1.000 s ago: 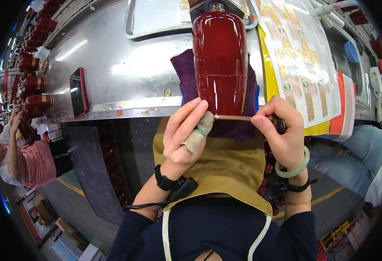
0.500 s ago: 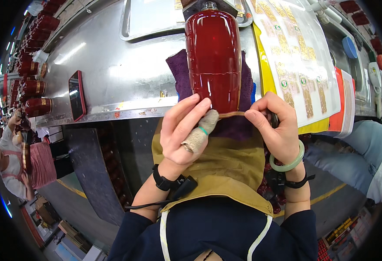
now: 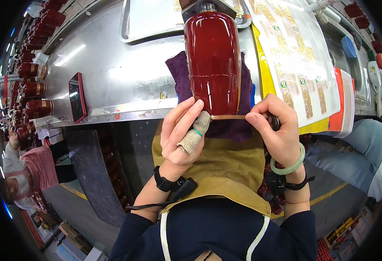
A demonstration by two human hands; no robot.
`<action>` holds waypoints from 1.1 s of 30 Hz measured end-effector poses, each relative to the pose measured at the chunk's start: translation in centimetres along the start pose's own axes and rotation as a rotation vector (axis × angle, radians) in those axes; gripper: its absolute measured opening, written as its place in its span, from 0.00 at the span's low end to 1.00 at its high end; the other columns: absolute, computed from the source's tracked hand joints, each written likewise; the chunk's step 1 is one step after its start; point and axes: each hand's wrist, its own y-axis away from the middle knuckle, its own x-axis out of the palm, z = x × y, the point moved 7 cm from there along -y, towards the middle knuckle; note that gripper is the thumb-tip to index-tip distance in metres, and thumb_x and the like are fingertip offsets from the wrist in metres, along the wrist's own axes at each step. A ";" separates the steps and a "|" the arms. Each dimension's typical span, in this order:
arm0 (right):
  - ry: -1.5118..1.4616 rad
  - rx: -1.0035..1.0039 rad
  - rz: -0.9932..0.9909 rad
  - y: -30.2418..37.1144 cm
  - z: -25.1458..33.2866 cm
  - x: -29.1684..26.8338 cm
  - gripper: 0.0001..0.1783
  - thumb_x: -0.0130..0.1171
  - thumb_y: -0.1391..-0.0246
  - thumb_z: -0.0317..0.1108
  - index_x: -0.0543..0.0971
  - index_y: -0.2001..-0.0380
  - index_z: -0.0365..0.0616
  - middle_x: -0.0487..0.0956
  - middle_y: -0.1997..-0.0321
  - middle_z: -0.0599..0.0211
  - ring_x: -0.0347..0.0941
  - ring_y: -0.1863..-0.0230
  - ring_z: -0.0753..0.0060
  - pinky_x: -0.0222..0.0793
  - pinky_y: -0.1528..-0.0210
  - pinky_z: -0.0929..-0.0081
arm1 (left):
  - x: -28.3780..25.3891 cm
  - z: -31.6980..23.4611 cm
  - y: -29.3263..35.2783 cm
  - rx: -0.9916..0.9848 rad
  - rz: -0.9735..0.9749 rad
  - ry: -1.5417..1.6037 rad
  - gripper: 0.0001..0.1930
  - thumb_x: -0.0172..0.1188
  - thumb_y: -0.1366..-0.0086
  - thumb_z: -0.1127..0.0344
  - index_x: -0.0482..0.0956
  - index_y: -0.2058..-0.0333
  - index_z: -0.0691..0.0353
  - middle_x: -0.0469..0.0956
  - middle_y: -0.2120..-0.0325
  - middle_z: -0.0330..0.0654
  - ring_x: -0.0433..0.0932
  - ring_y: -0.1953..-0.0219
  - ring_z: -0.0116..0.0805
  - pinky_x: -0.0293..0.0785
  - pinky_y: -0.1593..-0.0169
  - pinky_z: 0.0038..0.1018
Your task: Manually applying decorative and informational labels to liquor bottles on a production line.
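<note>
A dark red glass bottle (image 3: 212, 52) lies on its side on a purple cloth (image 3: 178, 71), its base toward me. A thin brownish-gold strip (image 3: 228, 117) runs straight across the edge of the base. My left hand (image 3: 183, 135) is closed, its fingertips at the bottle's lower left. The left thumb, in a knitted finger cover (image 3: 192, 138) with a green band, presses the strip's left end. Thumb and index finger of my right hand (image 3: 274, 126) pinch the right end. Something dark, which I cannot make out, sits in the right hand's curled fingers.
A metal holder (image 3: 226, 8) is at the bottle's neck. A phone (image 3: 76, 96) lies left on the metal table (image 3: 125, 69). Sheets of gold labels (image 3: 306, 56) lie right, near a metal tray (image 3: 156, 34). A co-worker (image 3: 30, 169) is at left; another person's jeans (image 3: 347, 150) show right.
My left hand has moved slightly left and down along the base, showing more of the strip. The right hand has hardly moved. The co-worker at left has shifted posture.
</note>
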 end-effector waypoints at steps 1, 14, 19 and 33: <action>-0.005 0.003 -0.002 -0.1 -0.1 0.0 0.11 0.71 0.43 0.32 0.80 0.73 0.38 0.71 0.77 0.73 0.63 0.77 0.81 0.57 0.73 0.78 | 0.0 -0.1 -0.1 0.009 -0.006 -0.006 0.20 0.72 0.49 0.86 0.83 0.55 0.74 0.84 0.53 0.52 0.84 0.51 0.50 0.84 0.48 0.37; 0.000 0.018 -0.015 -0.5 -0.7 0.5 0.11 0.71 0.43 0.32 0.80 0.73 0.38 0.72 0.78 0.72 0.63 0.77 0.80 0.58 0.74 0.78 | 0.4 -1.0 -1.0 0.083 0.055 -0.038 0.13 0.73 0.48 0.83 0.86 0.64 0.65 0.84 0.53 0.49 0.81 0.47 0.52 0.85 0.51 0.38; 0.000 0.018 0.009 -0.6 -0.4 0.5 0.10 0.71 0.44 0.31 0.80 0.73 0.38 0.72 0.78 0.72 0.63 0.77 0.80 0.58 0.74 0.78 | 0.0 0.9 0.0 -0.150 -0.109 0.104 0.12 0.71 0.49 0.86 0.83 0.65 0.72 0.85 0.57 0.52 0.84 0.53 0.52 0.87 0.55 0.38; 0.012 0.006 -0.012 -0.6 -1.0 0.4 0.11 0.71 0.43 0.32 0.80 0.74 0.38 0.70 0.78 0.72 0.62 0.77 0.79 0.56 0.74 0.76 | 0.5 -1.6 -0.9 0.061 0.062 -0.095 0.18 0.71 0.50 0.84 0.84 0.57 0.72 0.83 0.52 0.52 0.78 0.44 0.55 0.83 0.46 0.40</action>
